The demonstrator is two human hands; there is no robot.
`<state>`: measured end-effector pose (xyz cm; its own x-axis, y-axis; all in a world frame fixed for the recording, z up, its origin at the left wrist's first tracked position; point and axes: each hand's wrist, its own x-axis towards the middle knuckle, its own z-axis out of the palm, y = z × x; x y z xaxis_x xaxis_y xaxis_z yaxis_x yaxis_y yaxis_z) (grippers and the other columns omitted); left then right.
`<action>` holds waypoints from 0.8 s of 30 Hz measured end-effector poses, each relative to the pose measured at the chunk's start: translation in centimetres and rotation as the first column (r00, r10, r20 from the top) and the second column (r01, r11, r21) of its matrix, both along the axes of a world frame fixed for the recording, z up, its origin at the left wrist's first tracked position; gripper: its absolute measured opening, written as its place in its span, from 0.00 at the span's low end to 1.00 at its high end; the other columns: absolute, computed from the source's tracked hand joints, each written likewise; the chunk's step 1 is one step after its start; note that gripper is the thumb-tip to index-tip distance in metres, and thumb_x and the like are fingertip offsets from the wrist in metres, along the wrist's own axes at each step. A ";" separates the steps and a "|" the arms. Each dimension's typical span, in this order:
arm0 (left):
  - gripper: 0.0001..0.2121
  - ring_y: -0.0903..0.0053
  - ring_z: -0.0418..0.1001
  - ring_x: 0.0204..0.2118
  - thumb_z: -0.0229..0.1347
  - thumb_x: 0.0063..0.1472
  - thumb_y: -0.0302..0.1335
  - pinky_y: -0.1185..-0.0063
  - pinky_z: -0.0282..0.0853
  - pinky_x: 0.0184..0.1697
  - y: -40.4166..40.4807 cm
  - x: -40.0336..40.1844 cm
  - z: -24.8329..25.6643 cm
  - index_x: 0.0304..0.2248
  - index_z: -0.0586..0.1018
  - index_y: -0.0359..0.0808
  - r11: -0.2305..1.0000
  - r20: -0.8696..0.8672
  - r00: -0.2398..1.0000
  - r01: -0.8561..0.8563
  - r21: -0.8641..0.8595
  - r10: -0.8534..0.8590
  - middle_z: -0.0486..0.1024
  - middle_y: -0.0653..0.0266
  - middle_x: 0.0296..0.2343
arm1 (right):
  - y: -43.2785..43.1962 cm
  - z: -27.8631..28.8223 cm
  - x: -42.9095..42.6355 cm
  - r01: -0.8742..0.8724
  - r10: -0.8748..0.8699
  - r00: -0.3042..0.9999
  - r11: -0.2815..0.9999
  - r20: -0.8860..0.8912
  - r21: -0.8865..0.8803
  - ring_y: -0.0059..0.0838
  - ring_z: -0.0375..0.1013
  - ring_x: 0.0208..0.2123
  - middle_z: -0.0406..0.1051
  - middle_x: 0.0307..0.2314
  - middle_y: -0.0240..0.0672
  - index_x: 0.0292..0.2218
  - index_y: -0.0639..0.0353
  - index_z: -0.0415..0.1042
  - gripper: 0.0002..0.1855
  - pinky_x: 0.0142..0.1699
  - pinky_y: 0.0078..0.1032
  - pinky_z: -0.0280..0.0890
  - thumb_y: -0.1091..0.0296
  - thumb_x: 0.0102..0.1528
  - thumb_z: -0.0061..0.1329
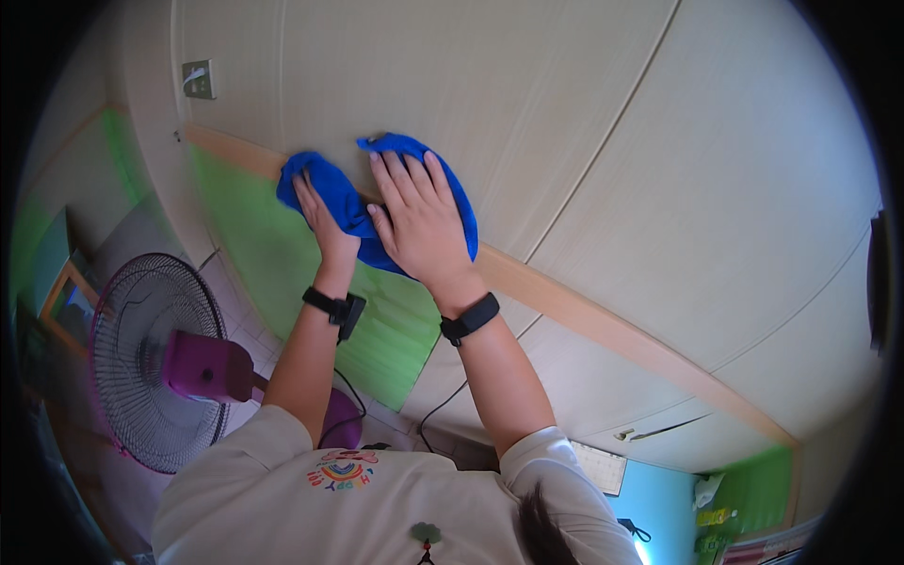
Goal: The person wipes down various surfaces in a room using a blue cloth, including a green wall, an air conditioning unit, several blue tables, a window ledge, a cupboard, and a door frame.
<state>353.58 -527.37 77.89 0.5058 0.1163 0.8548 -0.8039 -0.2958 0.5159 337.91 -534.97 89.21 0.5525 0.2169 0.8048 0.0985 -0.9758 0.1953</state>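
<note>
A blue cloth (pixel 341 200) lies bunched and partly spread against a cream wall panel (pixel 537 99), across a light wooden rail (pixel 586 312). My right hand (pixel 422 226) rests flat over it, pressing it to the wall with the fingers stretched upward. Slightly lower on the left, my left hand (pixel 326 220) holds another part of the same cloth, its fingertips partly covered by the folds. A green panel (pixel 247 205) sits below the rail. Both wrists wear black bands, the left band (pixel 321 299) carrying a small black box.
A purple standing fan (pixel 208 364) is close to my left arm. Upper left is a wall socket (pixel 198 79) with a white plug. Dark cables (pixel 441 409) run near the floor. Beyond my right arm are a light blue surface (pixel 653 494) and a yellow bottle (pixel 713 517).
</note>
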 end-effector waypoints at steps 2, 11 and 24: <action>0.40 0.48 0.40 0.63 0.50 0.58 0.42 0.62 0.36 0.64 0.3 3.4 0.7 0.59 0.46 0.24 0.984 0.081 0.987 -0.149 0.095 0.142 0.44 0.37 0.59 | 0.6 -1.8 0.5 0.015 -0.015 1.000 1.000 -0.009 0.013 0.39 0.59 0.54 0.62 0.51 0.44 0.55 0.67 0.58 0.29 0.64 0.37 0.44 0.62 0.56 0.41; 0.23 0.58 0.44 0.64 0.38 0.61 0.22 0.63 0.39 0.65 -5.2 -4.2 11.5 0.56 0.55 0.23 0.987 0.287 0.949 -0.150 0.050 0.130 0.48 0.44 0.59 | 0.0 -7.9 -4.3 0.309 -0.351 0.933 0.895 0.080 0.322 0.50 0.57 0.55 0.61 0.51 0.51 0.56 0.67 0.57 0.32 0.62 0.45 0.43 0.57 0.55 0.43; 0.27 0.72 0.69 0.50 0.51 0.57 0.34 0.73 0.71 0.34 -10.9 -28.1 6.3 0.57 0.63 0.47 0.720 0.188 0.750 0.485 0.496 -0.635 0.49 0.59 0.61 | -17.3 -6.1 -28.7 0.514 -0.740 0.554 0.665 0.383 0.542 0.57 0.34 0.64 0.35 0.61 0.60 0.62 0.65 0.41 0.38 0.64 0.51 0.33 0.48 0.60 0.31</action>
<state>325.52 -538.24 84.20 0.0504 -0.4770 0.8774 -0.9785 0.1523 0.1391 309.16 -552.27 83.10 -0.1100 -0.3478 0.9311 -0.5750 -0.7419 -0.3450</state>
